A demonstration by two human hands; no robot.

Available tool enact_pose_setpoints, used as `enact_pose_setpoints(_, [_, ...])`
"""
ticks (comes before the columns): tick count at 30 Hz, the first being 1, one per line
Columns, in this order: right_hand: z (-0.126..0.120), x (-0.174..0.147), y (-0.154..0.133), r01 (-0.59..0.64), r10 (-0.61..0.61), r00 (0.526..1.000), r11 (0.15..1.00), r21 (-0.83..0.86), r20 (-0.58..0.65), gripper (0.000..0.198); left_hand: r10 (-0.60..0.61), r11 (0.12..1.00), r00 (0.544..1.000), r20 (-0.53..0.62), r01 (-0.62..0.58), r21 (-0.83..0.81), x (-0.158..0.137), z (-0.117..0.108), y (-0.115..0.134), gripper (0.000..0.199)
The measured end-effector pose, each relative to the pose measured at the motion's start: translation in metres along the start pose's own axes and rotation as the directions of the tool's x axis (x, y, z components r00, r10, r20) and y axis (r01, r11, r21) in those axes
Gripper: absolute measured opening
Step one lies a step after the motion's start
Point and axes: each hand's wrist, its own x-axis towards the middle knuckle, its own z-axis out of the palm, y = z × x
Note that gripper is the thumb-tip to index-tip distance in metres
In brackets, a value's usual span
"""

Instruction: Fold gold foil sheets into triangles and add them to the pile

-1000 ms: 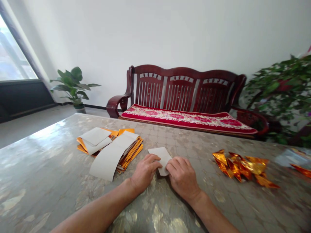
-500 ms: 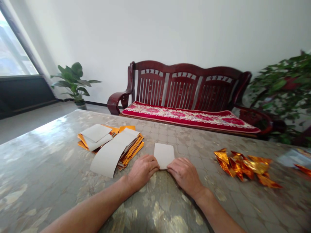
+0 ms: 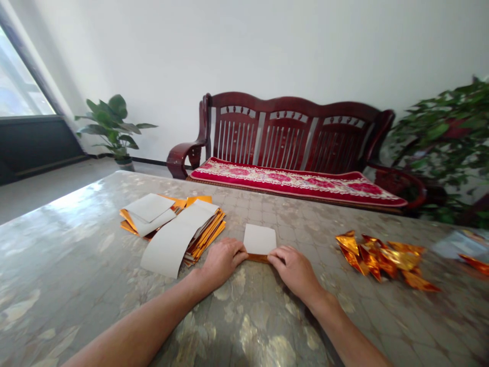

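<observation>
A small sheet of foil paper, white side up, lies on the table in front of me. Along its near edge runs a narrow orange-gold strip where the foil side is folded over. My left hand pinches the near left corner, and my right hand pinches the near right corner. The fingers of both hands are closed on the paper. Just left of my left hand is a loose stack of foil sheets, some white side up and some showing orange edges.
Several folded gold foil pieces lie to the right. A clear plastic bag is at the far right of the patterned table. Behind the table stands a dark red wooden bench, with potted plants on either side.
The paper's near edge has been turned up, so an orange strip now shows where only white was visible. Both hands keep hold of the near corners and have shifted slightly.
</observation>
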Motion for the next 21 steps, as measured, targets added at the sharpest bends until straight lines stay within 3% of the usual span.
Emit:
enact_pose_setpoints(7, [-0.0022,0.0000,-0.0017,-0.108,0.107,0.994,0.993,0.042,0.018,0.015,-0.037,0.999,0.999,-0.028,0.037,-0.004,0.0023,0.0032,-0.0040,0.021])
enact_pose_setpoints(16, [-0.0010,-0.0020,-0.0026,-0.064,0.064,0.998,0.998,-0.014,0.019,0.018,-0.018,0.998,1.000,-0.022,0.020,0.062,-0.0004,0.0023,0.0001,0.022])
enact_pose_setpoints(21, [-0.0022,-0.0009,-0.0031,-0.074,0.076,0.996,0.996,-0.044,0.045,0.020,-0.072,0.995,0.997,0.005,0.071,0.075,-0.0001,0.0011,0.0024,0.019])
